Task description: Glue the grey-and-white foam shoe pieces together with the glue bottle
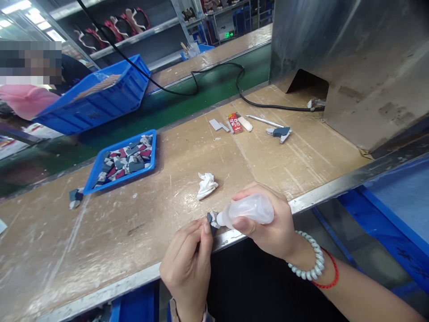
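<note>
my left hand (187, 267) pinches a dark piece (211, 222) against the squeeze bottle (247, 211) in my right hand (266, 226), a blue tray (120, 180) heaped with pieces (129, 160) beyond it.

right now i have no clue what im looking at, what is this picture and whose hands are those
There's no machine here. This picture comes from a camera worn on a person's head, looking forward and down at their own two bare hands. The left hand pinches a small dark piece. The right hand holds a translucent plastic squeeze bottle, its tip right by that piece. On the worn workbench lie a crumpled white tissue and a blue tray heaped with small dark, red and pale pieces. Farther along sits a red-and-yellow packet.
</note>
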### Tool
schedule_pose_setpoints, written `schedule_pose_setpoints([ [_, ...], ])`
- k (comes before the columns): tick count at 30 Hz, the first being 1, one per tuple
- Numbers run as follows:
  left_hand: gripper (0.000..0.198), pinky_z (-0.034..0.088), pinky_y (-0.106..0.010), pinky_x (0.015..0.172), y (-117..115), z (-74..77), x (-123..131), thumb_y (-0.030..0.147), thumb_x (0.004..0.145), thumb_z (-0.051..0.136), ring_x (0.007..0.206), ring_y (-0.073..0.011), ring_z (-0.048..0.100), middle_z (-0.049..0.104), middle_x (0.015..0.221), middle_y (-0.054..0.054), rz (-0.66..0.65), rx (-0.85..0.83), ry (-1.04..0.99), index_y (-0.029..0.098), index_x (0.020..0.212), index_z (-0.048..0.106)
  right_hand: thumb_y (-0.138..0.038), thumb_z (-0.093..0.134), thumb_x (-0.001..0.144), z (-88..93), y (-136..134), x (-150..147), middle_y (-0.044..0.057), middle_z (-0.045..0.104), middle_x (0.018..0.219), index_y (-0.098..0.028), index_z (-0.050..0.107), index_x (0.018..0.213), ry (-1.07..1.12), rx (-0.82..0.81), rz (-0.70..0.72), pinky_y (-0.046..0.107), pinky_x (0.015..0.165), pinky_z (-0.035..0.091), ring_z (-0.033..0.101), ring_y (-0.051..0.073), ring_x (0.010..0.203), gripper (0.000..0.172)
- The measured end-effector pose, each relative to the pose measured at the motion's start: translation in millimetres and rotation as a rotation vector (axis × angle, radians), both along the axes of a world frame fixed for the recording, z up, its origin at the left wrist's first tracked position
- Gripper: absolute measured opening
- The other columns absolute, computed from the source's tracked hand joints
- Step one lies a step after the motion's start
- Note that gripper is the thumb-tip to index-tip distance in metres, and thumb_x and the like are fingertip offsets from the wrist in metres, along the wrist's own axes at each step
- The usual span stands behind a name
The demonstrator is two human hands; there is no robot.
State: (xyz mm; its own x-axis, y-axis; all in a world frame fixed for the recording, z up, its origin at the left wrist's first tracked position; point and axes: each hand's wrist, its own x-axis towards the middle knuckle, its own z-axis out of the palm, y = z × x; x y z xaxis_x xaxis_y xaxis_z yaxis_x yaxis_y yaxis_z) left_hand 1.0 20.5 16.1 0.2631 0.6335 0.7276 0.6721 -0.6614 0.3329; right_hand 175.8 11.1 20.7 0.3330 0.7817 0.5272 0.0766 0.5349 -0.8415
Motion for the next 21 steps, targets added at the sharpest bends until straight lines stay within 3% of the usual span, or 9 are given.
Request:
schedule_pose_setpoints([
  [10,0.012,0.055,-0.028,0.080,-2.0,-1.1,-1.0,0.002,0.090,0.068,0.084,-0.0162,0.071,0.074,0.088,-0.004,-0.009,-0.041,-0.023,0.014,0.087,0.070,-0.029,0.080,0.083,-2.0,-0.4,0.0,0.000,0.068,0.086,-0.015,0.070,0.097,0.052,-0.031,0.064,0.018,0.071,0.050,0.064,0.009,0.076,0.022],
  [21,0.015,0.054,-0.027,0.082,-2.0,-2.9,-2.6,0.000,0.090,0.068,0.086,-0.0151,0.070,0.073,0.088,-0.003,-0.012,-0.057,-0.034,0.014,0.087,0.070,-0.034,0.079,0.085,-3.7,-1.5,0.3,-0.001,0.068,0.089,-0.018,0.069,0.099,0.006,-0.032,0.030,0.018,0.072,0.051,0.065,0.009,0.078,0.023],
])
